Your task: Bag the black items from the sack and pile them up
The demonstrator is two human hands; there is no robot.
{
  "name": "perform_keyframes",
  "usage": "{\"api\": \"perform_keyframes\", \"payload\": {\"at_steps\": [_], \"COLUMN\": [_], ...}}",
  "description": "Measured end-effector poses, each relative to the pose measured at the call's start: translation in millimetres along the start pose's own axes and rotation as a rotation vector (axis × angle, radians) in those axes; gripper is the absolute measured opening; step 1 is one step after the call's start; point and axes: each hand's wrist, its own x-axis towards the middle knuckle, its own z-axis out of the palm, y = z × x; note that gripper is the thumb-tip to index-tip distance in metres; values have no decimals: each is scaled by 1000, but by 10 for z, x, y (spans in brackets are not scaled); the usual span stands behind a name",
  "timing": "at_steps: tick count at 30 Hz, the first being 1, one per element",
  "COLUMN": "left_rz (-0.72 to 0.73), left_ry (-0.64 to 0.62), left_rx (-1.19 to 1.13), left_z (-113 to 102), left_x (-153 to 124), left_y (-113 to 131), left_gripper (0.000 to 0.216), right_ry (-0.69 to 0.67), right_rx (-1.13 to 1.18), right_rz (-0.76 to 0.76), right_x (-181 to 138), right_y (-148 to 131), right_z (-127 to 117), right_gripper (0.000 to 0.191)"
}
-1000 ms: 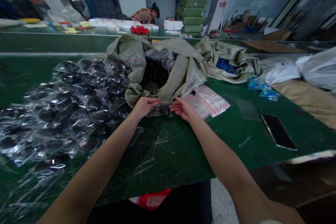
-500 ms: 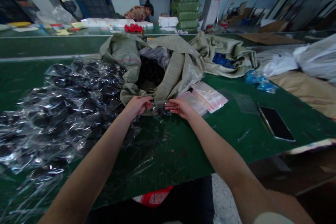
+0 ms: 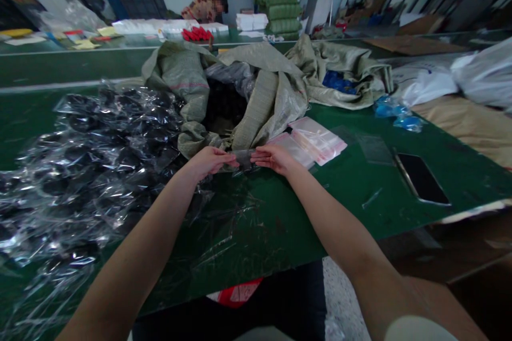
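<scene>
Sack (image 3: 262, 109) gaping at upper centre, with dark items (image 3: 224, 104) inside; just below, clear bag (image 3: 244, 158) with dark content, pinched by left hand (image 3: 210, 161) and right hand (image 3: 277, 159).

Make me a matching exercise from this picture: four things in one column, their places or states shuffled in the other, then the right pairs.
Column one
1. Phone
2. Bagged black items
3. Small clear bag
4. Woven sack

Column two
A. Between the left hand and the right hand
B. Open, with dark things inside
C. In a large shiny heap on the left
D. Lying flat, black face up, well to the right of both hands

Right pairs: 1-D, 2-C, 3-A, 4-B
</scene>
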Motion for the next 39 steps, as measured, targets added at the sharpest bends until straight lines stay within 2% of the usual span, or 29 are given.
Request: {"api": "perform_keyframes", "payload": {"at_steps": [7,20,34,39], "left_rz": [-8,-2,-52,-54], "left_ry": [-11,-32,74,131], "left_rx": [51,118,275,321], "left_z": [0,15,66,100], "left_x": [5,-35,-11,-5], "left_y": [-14,30,12,5], "left_gripper": [41,41,43,37], "right_ry": [-112,-141,-132,-129], "right_rx": [-74,-159,-149,-147], "right_rz": [-3,-9,-17,-18], "right_x": [-47,-60,-44,-26], "right_y": [-43,-48,-35,-20], "right_z": [-42,-84,-115,-116], "right_gripper": [10,9,14,15]}}
